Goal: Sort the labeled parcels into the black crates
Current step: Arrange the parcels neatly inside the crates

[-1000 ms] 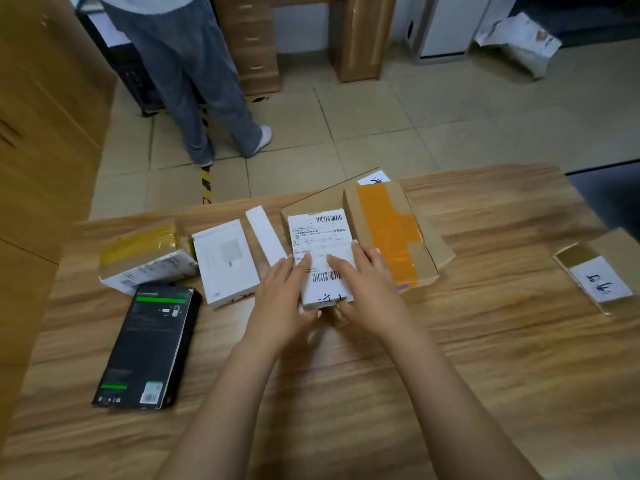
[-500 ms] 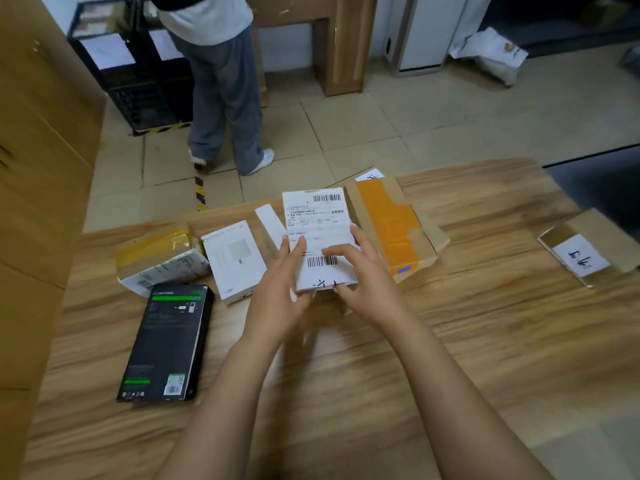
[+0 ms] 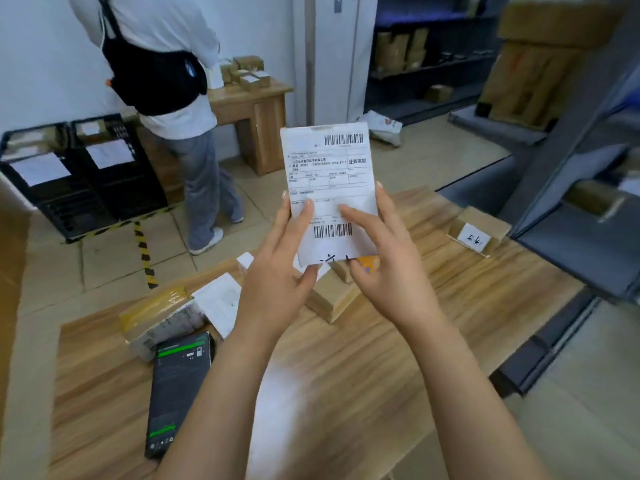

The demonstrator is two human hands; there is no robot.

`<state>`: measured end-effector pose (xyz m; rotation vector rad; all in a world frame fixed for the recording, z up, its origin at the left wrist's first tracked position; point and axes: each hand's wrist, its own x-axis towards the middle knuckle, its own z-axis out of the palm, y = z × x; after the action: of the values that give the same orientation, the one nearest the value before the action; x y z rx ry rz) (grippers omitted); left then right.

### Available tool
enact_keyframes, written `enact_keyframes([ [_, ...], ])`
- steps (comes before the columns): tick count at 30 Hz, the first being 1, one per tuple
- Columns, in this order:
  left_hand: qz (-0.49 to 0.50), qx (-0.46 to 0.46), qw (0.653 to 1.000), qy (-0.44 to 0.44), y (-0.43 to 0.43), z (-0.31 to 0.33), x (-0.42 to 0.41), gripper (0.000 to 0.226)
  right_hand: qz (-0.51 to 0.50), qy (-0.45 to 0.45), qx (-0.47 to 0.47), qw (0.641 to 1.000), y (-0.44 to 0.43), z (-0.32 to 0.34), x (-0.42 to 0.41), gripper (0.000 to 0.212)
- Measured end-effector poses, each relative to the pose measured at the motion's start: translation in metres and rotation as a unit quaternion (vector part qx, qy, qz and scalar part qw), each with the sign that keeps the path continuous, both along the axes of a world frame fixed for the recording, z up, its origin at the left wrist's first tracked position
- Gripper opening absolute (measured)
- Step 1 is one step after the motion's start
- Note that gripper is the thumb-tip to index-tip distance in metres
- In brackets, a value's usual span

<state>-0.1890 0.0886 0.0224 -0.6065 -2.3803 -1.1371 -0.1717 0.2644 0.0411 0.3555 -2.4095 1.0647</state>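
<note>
Tabletop [image 3: 346, 375] of wood grain carried a black box [image 3: 180, 386] at the near left, a tape-wrapped parcel [image 3: 162, 317] and a white box [image 3: 221, 303] just beyond it, a brown carton [image 3: 332, 292] at centre and a small carton [image 3: 478, 230] with a handwritten tag near the far right edge. Beyond it lay a tiled floor with two black crates [image 3: 86, 181] against the left wall, each bearing a white sheet. A person [image 3: 173, 81] in a white top stood beside them, facing a wooden desk [image 3: 256, 109] stacked with small cartons. Dark shelving [image 3: 433, 64] holding cartons filled the right. The labeled parcel [image 3: 329, 178] was held upright above the tabletop, label toward the camera. The left hand [image 3: 277, 271] grasped its left edge and the right hand [image 3: 388, 268] its lower right, thumbs on the face. Half a second earlier it had sat low, just over the cartons; it had since been raised, and the view had lifted with it.
</note>
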Motion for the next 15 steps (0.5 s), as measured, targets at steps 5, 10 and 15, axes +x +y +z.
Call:
enact_keyframes([
  [5,-0.061,-0.007,0.995,0.076,0.031,0.043,0.028,0.088,-0.082,0.073,0.021,0.994,0.022,0.037,0.055,0.070],
  [10,-0.138,0.010,0.978,0.155,0.076,0.059,0.054,0.089,-0.170,0.098,0.022,0.980,0.054,0.057,0.111,0.072],
  [15,-0.224,0.033,0.956,0.185,0.126,0.064,0.096,0.084,-0.248,0.116,0.034,0.961,0.086,0.062,0.178,0.070],
])
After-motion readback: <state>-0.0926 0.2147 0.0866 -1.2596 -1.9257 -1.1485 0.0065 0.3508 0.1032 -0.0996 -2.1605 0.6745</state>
